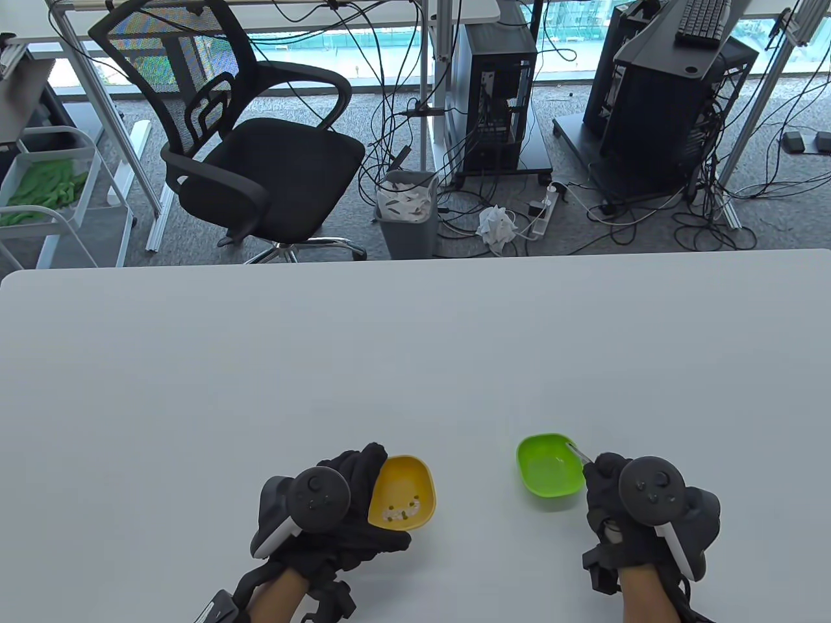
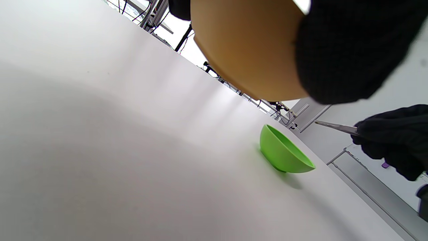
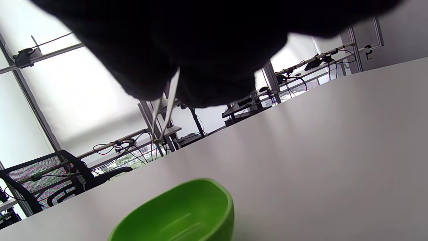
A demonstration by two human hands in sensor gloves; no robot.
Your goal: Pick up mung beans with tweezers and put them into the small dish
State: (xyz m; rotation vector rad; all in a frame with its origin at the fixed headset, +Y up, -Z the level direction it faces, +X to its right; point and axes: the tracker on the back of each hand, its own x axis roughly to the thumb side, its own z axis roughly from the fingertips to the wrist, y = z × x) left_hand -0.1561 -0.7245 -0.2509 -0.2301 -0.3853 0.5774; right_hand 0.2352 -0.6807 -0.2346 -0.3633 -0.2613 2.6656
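My left hand point(image 1: 337, 513) grips the left side of a yellow dish point(image 1: 404, 491) and holds it tilted up off the table; several pale beans point(image 1: 401, 511) lie in its lower part. In the left wrist view the dish's underside point(image 2: 247, 47) fills the top. My right hand point(image 1: 639, 519) holds metal tweezers point(image 1: 579, 453) whose tips reach over the right rim of an empty green dish point(image 1: 548, 465). In the right wrist view the tweezers point(image 3: 165, 110) hang above the green dish point(image 3: 187, 214), tips close together; I cannot tell if they hold a bean.
The white table point(image 1: 389, 350) stretches wide beyond both dishes. Behind its far edge stand an office chair point(image 1: 247, 143), a bin point(image 1: 407, 214) and computer towers point(image 1: 500, 97) on the floor.
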